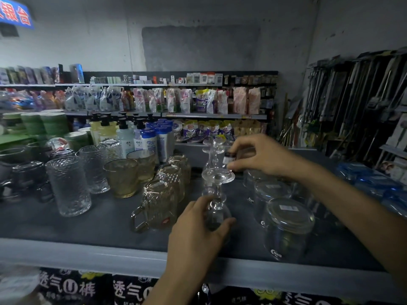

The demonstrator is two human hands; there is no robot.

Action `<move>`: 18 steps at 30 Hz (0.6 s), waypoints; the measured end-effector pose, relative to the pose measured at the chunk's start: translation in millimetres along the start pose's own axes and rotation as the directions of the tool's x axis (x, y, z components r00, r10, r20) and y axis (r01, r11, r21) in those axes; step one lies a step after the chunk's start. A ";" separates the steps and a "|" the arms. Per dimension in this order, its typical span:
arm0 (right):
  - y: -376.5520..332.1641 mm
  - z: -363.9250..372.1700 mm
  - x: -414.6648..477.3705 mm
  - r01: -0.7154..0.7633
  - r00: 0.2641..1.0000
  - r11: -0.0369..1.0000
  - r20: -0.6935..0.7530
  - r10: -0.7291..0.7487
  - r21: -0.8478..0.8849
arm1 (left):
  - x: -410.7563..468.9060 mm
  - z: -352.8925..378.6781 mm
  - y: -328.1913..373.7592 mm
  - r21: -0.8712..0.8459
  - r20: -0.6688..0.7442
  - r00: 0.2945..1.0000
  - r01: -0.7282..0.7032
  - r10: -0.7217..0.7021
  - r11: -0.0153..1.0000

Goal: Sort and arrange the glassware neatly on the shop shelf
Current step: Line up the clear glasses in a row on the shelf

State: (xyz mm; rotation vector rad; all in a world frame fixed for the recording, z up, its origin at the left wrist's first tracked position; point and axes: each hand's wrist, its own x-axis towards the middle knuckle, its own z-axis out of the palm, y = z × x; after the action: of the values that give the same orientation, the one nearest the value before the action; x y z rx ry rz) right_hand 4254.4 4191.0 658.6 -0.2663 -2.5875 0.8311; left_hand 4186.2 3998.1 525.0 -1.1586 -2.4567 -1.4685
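Observation:
A clear stemmed glass [218,179] stands upside down on the dark shelf [105,225], foot upward. My left hand [198,230] grips its bowl near the shelf's front. Behind it stands a second inverted stemmed glass [212,150]. My right hand [262,156] reaches over the back of the shelf and pinches a small clear glass [233,158] with a label. Clear tumblers [288,221] stand upside down in a row at the right. Amber handled mugs [158,205] line up left of my left hand.
Textured clear tumblers [68,186], amber cups [122,177] and dark glasses [26,175] fill the shelf's left half. Pump bottles [125,135] and green cups [52,124] stand behind. Blue packets [372,181] lie at the right. The grey shelf lip [88,256] runs along the front.

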 end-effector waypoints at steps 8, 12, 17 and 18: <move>-9.9 -31.0 -41.3 0.094 0.946 0.933 -0.323 0.024 0.347 | 3.9 4.2 -7.2 -0.035 -0.096 0.993 0.068 -0.071 0.997; -13.8 -34.6 -60.1 0.259 0.883 0.819 -0.470 0.014 0.512 | 8.5 12.7 0.0 -0.062 -0.125 0.988 0.084 -0.091 0.995; -28.0 -31.3 -87.7 0.334 0.850 0.725 -0.524 0.045 0.603 | 12.4 14.6 9.0 -0.092 -0.095 0.991 0.087 -0.096 0.992; -31.8 -28.6 -93.2 0.339 0.850 0.703 -0.523 0.055 0.625 | 13.4 13.2 10.6 -0.099 -0.077 0.993 0.086 -0.094 0.991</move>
State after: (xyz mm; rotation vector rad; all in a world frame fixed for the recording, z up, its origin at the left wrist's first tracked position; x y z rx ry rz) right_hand 4348.9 4152.3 668.6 -0.0268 -1.6154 1.3934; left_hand 4187.3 4018.9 530.9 -0.9920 -2.4388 -1.6391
